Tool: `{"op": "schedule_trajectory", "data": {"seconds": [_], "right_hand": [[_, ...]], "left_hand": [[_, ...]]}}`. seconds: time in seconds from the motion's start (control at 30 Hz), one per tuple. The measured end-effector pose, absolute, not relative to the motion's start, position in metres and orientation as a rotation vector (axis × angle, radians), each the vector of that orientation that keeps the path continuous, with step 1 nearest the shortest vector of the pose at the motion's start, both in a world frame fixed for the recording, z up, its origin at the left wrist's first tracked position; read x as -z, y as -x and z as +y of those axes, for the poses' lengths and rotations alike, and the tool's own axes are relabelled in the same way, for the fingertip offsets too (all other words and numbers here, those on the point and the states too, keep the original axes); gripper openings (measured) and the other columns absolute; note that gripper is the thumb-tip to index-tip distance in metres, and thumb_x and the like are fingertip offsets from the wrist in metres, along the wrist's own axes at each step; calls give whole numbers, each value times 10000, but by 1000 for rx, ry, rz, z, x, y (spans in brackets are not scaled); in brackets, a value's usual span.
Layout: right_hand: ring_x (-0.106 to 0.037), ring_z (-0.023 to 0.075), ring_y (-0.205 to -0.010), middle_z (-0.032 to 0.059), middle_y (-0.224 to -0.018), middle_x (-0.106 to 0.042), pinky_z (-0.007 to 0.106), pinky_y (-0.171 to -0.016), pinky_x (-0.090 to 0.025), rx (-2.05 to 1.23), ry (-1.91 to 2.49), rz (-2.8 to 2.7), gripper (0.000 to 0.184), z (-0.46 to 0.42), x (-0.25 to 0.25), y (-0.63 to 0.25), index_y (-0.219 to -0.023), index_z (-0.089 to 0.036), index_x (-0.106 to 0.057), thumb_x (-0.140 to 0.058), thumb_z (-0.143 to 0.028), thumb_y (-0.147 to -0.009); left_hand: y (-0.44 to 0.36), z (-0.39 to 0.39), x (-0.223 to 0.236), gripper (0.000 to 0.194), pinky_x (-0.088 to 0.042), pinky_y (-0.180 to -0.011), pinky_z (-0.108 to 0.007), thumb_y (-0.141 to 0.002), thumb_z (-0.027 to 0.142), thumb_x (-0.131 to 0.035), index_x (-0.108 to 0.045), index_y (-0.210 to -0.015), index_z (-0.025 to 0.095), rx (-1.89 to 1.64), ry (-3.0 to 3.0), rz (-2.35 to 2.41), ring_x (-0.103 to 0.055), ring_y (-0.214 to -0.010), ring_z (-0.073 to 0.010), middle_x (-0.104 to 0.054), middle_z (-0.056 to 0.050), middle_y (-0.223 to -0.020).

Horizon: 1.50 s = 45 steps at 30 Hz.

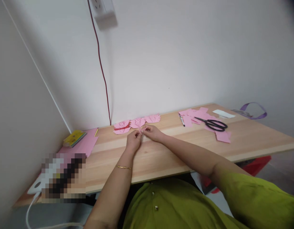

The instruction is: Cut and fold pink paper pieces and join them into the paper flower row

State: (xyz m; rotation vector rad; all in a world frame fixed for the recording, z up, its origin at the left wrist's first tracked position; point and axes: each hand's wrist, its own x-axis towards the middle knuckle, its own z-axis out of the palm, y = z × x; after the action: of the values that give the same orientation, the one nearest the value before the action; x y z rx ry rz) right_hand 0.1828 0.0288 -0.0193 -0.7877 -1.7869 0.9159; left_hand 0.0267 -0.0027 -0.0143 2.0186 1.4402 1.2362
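Observation:
Over the middle of the wooden table, my left hand and my right hand meet at a small piece of pink paper. Both hands are closed, with the fingertips pinching the paper from either side. My fingers cover much of it, so its exact shape is hard to make out. Just beyond my hands, against the wall, lies a row of folded pink paper pieces. A red strip lies across the leftmost of them.
Black-handled scissors lie on scattered pink paper sheets at the right, beside a pen. A white strip is near the far right edge. A yellow pack rests on pink paper at the left. A red cord hangs down the wall.

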Motion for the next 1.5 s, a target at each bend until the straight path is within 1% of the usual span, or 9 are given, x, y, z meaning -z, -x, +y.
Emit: {"op": "schedule_trajectory", "data": {"seconds": [0.17, 0.3, 0.57, 0.7, 0.83, 0.93, 1.2, 1.37, 1.5], "right_hand": [[-550, 128, -684, 18, -762, -634, 258, -667, -432, -946, 771, -1781, 182, 29, 19, -182, -790, -164, -618, -588, -343, -791], [-571, 144, -744, 25, -782, -650, 266, -698, -441, -884, 774, -1800, 162, 29, 19, -183, -779, -167, -622, -595, -326, -790], [-582, 145, -741, 21, -770, -661, 270, -708, -442, -836, 761, -1800, 176, 27, 18, -184, -758, -179, -621, -562, -330, -826], [-587, 147, -754, 19, -772, -648, 269, -714, -448, -890, 750, -1756, 181, 28, 18, -183, -762, -178, -618, -594, -355, -793], [-590, 151, -740, 11, -774, -648, 275, -714, -455, -1033, 766, -1684, 210, 28, 19, -183, -830, -175, -621, -650, -357, -729], [-574, 141, -709, 3, -753, -638, 262, -686, -441, -1096, 790, -1656, 222, 28, 18, -183, -813, -169, -624, -669, -356, -701], [-550, 130, -686, 3, -722, -627, 255, -678, -426, -1119, 746, -1641, 220, 28, 17, -184, -753, -156, -623, -668, -367, -710], [-530, 130, -715, 1, -762, -594, 250, -685, -415, -1086, 766, -1664, 214, 28, 17, -184, -771, -152, -636, -685, -341, -682], [-527, 138, -742, 2, -770, -592, 254, -697, -419, -1080, 751, -1662, 221, 27, 16, -184, -774, -158, -637, -685, -355, -686]], "left_hand": [[-26, -2, 15, 301, -320, -582, -248, -833, 363, -514, -486, -591, 187, -1263, -2026, 1453, -433, -596, -128, -479, 25, -576], [-26, -1, 17, 298, -319, -572, -248, -821, 367, -529, -481, -586, 189, -1257, -2010, 1456, -422, -590, -128, -466, 28, -569], [-26, -1, 15, 221, -340, -585, -247, -776, 332, -559, -539, -614, 183, -1268, -1895, 1383, -443, -609, -130, -483, 27, -590], [-27, -2, 15, 229, -341, -571, -243, -780, 359, -566, -560, -640, 177, -1278, -1801, 1353, -435, -583, -121, -478, 32, -584], [-28, -3, 15, 245, -345, -568, -242, -781, 374, -575, -573, -641, 172, -1286, -1800, 1329, -440, -591, -121, -496, 22, -596], [-27, -3, 15, 228, -346, -556, -239, -783, 365, -567, -581, -660, 174, -1255, -1806, 1316, -437, -575, -118, -499, 24, -590], [-27, -2, 17, 168, -356, -555, -237, -770, 313, -551, -593, -679, 178, -1228, -1825, 1301, -452, -574, -120, -516, 25, -599], [-26, -2, 18, 120, -393, -630, -252, -752, 259, -551, -616, -693, 177, -1214, -1832, 1311, -510, -632, -132, -585, 8, -660], [-26, -1, 18, 107, -399, -646, -256, -750, 243, -548, -617, -704, 176, -1224, -1849, 1323, -525, -660, -142, -592, 4, -673]]}}
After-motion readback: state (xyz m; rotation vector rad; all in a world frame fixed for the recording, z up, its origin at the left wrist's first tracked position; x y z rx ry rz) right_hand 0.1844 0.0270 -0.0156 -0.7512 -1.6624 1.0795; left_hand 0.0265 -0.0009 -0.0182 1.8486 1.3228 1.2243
